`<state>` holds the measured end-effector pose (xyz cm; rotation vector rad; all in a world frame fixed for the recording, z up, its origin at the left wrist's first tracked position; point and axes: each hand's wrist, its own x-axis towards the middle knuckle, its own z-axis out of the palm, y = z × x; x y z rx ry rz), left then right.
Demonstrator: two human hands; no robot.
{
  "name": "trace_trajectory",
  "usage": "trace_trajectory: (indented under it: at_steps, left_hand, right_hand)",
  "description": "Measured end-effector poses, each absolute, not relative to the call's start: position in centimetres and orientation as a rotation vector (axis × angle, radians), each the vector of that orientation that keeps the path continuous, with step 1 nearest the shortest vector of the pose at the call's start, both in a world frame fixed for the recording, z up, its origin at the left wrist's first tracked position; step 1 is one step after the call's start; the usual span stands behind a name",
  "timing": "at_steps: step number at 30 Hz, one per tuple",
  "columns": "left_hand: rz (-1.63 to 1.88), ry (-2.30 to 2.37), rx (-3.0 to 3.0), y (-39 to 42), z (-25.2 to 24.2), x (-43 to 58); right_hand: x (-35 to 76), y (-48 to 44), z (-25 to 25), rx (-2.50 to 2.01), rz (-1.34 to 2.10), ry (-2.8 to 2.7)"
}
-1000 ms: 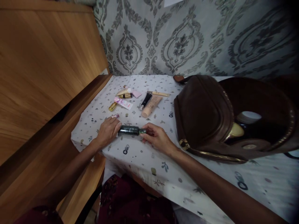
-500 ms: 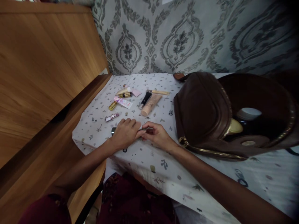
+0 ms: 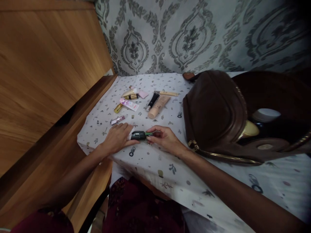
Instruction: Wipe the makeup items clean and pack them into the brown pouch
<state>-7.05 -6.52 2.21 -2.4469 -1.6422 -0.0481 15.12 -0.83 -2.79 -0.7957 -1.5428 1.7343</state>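
While the dark bottle (image 3: 138, 135) lies lengthwise between both hands, I see the right hand (image 3: 166, 139) pinching its cap end, the left hand (image 3: 116, 138) flat, unclenched, against its base.

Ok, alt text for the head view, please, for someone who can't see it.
Two bare hands meet at a dark green tube lying on a patterned tablecloth: the right hand pinches its green end, the left hand lies flat at the other. Beyond lie small cosmetics, including a beige tube; an open brown bag sits at right.
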Motion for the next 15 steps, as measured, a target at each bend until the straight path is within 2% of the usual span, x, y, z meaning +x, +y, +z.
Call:
trace_trajectory:
  at_steps: [8, 15]
  left_hand:
    - [-0.149, -1.721, -2.458, -7.6, 1.6, -10.3]
    - [0.12, -2.001, -2.322, -8.5, 1.4, -10.8]
  right_hand:
    - [15.4, -0.7, -2.5, -0.767, 1.753, -1.53]
    - [15.6, -0.5, -2.1, -0.871, 1.809, -1.531]
